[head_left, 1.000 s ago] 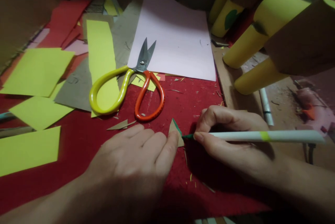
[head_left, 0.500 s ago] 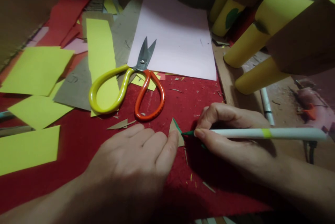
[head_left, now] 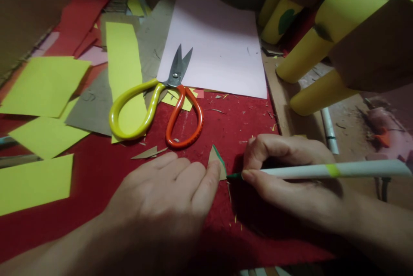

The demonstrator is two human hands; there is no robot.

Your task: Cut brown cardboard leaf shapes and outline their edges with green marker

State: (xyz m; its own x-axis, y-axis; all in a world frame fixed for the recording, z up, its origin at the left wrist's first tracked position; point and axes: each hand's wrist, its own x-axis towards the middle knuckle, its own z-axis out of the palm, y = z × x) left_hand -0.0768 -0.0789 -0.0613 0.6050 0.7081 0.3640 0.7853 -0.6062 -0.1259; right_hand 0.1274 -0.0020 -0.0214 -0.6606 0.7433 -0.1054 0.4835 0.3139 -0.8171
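My left hand (head_left: 171,190) lies palm down on the red surface, its fingers curled together, the index fingertip pressing a small tan pointed piece (head_left: 223,173) flat. Green ink runs along that piece's right edge. Between thumb and fingers, my right hand (head_left: 287,173) grips a white marker (head_left: 300,171) with a yellow band. The marker's green tip touches or nearly touches the lower right corner of the piece. Just beyond my left hand rest scissors (head_left: 175,75) with one yellow and one orange handle, blades parted. A thin tan scrap (head_left: 149,153) lies beside my left knuckles.
Yellow paper pieces (head_left: 45,87), red paper (head_left: 79,20) and grey-brown card (head_left: 92,104) spread over the left. A pale pink sheet (head_left: 216,48) lies at the back. Yellow tubes (head_left: 303,56) with brown card stand at the right, near another white marker (head_left: 329,132).
My right hand has moved slightly down with the marker, whose tip slid down the piece's right edge to its lower corner. More green shows on that edge. My left hand stays put.
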